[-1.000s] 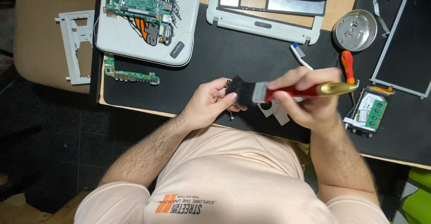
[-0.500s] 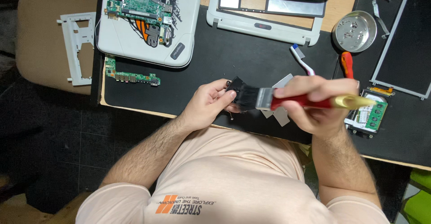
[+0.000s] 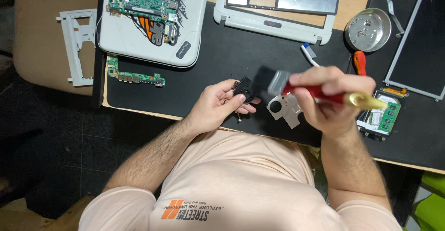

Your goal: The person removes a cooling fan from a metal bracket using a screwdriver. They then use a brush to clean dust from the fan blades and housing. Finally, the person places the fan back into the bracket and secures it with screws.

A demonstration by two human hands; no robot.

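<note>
My left hand (image 3: 215, 105) holds a small black cooling fan (image 3: 244, 92) just above the black desk mat (image 3: 222, 50). My right hand (image 3: 331, 99) grips a paintbrush (image 3: 320, 92) by its red handle with a gold end; its black bristles sit right beside the fan, blurred by motion. A grey metal bracket (image 3: 283, 110) lies on the mat under the brush.
A white laptop shell with a green circuit board (image 3: 148, 1) lies at the back left, a narrow green board (image 3: 134, 76) below it. A white bezel (image 3: 273, 22), a round metal dish (image 3: 368, 29), a red-handled screwdriver (image 3: 359, 62), a screen panel (image 3: 419, 41) and a drive (image 3: 382, 115) lie to the right.
The brush has swept back and forth across the fan; its bristles now sit slightly to the fan's right. My left hand kept hold of the fan.
</note>
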